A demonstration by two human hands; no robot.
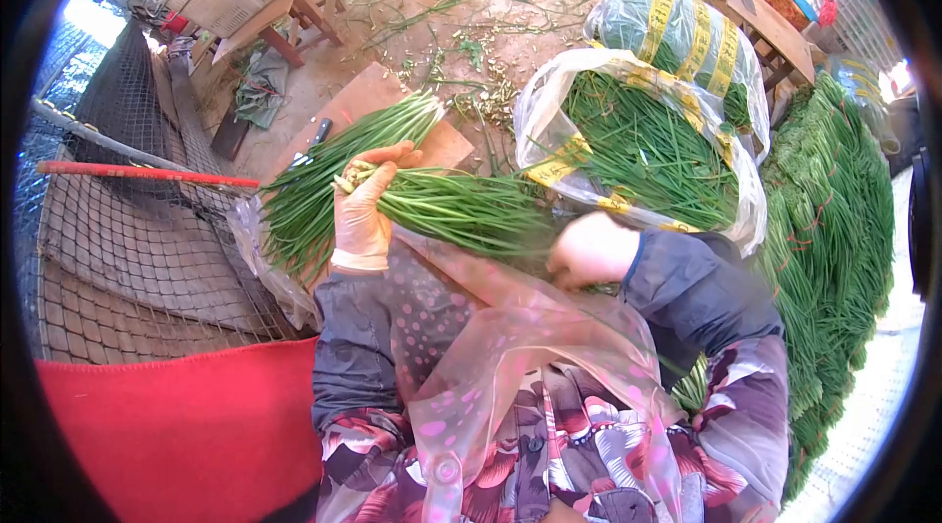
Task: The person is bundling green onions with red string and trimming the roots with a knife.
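Observation:
My left hand (363, 219), in what looks like a thin pale glove, is closed around the pale stem end of a bunch of chives (461, 207). The long green leaves stretch out to the right from it. My right hand (596, 250) is close to the leaf tips and smeared by motion; its fingers point down and I cannot make out what they hold. Behind the left hand, a larger pile of chives (329, 180) lies on a brown board (368, 96), white stem ends toward the upper right.
A knife (320, 132) lies beside the pile. An open clear bag (547, 91) holds chives, with another taped bag (677, 18) behind it. Heaped chives (829, 258) line the right side. A red pole (147, 173) and black netting (128, 258) are at left. Trimmings litter the floor.

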